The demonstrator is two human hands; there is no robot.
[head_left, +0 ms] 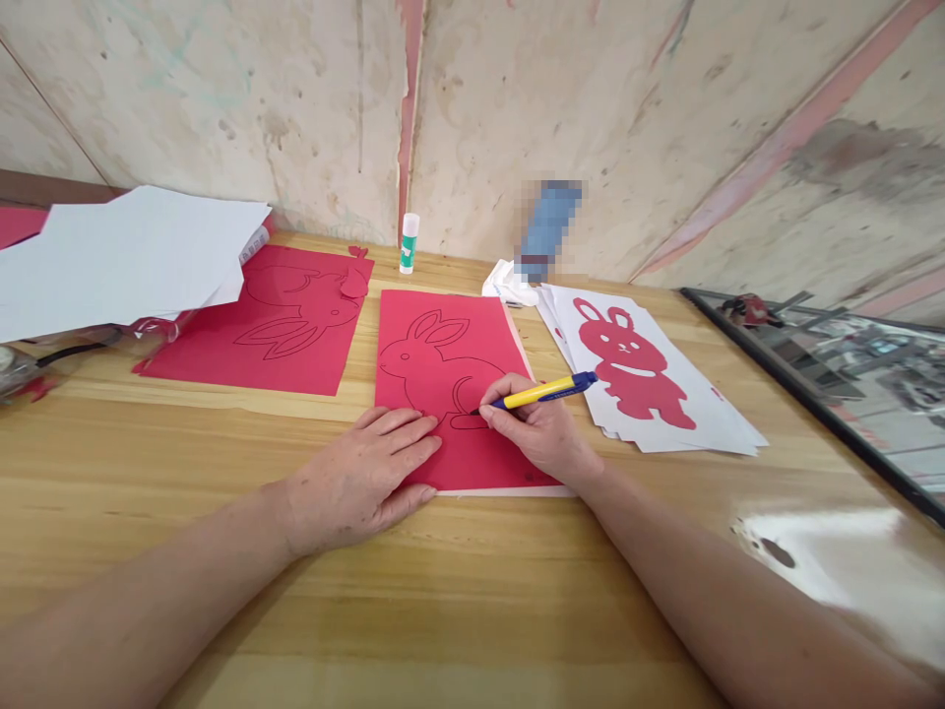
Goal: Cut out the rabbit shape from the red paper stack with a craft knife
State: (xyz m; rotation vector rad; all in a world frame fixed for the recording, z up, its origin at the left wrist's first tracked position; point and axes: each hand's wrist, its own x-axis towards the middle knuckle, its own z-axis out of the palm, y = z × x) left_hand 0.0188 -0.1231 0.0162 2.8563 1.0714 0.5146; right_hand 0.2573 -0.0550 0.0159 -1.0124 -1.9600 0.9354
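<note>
A red sheet of paper (pixel 413 463) with a rabbit outlined in dark line lies in front of me, over a white sheet whose edge shows. My left hand (pixel 376 468) rests flat on its lower left part, fingers stretched out. My right hand (pixel 542 428) is closed round a yellow and blue pen (pixel 542 392), its tip at the rabbit's hind foot. To the left lies a second red sheet (pixel 199 345) with a rabbit outline turned another way. A red cut-out rabbit (pixel 639 364) lies on a stack of white paper (pixel 713 418) at the right.
A glue stick (pixel 409 244) stands near the wall. Crumpled white tissue (pixel 509 283) lies beside a blurred blue object (pixel 550 231). White sheets (pixel 133 261) overlap the left red sheet. A dark-framed glass pane or mirror (pixel 871 404) borders the table's right side.
</note>
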